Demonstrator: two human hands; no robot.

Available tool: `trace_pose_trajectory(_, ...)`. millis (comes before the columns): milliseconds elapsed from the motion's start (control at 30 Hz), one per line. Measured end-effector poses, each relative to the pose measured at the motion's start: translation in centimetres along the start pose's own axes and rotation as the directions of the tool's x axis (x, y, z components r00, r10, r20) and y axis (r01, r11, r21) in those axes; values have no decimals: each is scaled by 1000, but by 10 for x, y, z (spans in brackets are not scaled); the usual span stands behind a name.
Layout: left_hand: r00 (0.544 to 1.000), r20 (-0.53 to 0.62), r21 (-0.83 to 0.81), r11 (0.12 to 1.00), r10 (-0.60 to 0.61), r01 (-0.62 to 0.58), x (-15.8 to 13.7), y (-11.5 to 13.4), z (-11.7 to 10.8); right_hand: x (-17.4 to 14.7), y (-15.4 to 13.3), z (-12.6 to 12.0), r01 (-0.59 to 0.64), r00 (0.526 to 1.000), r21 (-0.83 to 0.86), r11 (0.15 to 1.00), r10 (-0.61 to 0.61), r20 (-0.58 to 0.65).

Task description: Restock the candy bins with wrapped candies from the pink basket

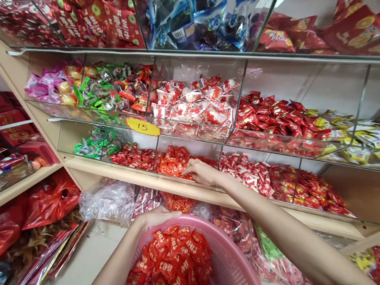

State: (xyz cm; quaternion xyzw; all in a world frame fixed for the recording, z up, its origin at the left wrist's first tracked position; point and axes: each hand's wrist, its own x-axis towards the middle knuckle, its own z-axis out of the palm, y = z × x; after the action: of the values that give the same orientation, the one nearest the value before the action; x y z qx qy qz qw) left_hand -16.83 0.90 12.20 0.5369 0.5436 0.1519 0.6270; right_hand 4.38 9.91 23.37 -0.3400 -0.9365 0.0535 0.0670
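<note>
A pink plastic basket [234, 247] is in front of me at the bottom, partly filled with red-orange wrapped candies [180, 261]. My left hand [159, 217] grips its far rim, fingers closed over the edge. Up on the lowest shelf, my right hand [200, 172] reaches over the front of a clear-walled compartment of similar red-orange candies [172, 161]. Its fingers are bent together at the heap; whether a candy is between them is hidden.
Clear dividers [240, 95] split the shelves into bins of wrapped sweets. A yellow price tag [143, 126] marked 15 hangs on the middle shelf. Bagged goods [108, 202] lie beneath the wooden shelf edge [122, 173]. Red bags [50, 200] sit at left.
</note>
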Motion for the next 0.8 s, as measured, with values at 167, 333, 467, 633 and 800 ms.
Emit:
trace_pose_trajectory(167,1000,-1,-5,1000,-31,31,-2,2,1,6,1,-2,-20,998,-86,996,24,51)
trace_pose_trajectory(333,1000,6,27,999,-26,26,-5,7,2,0,-3,-10,-29,999,-164,986,36,39)
trace_pose_trajectory(467,999,-1,42,999,-34,34,-7,10,3,-8,-9,-20,-39,999,-214,976,45,21)
trace_pose_trajectory(633,999,-10,36,999,-36,37,-6,10,4,-28,-24,-43,-70,984,-230,971,30,-173)
trace_pose_trajectory(800,999,-37,33,999,-21,23,-5,10,4,-57,-52,-41,-14,911,174,985,85,-403)
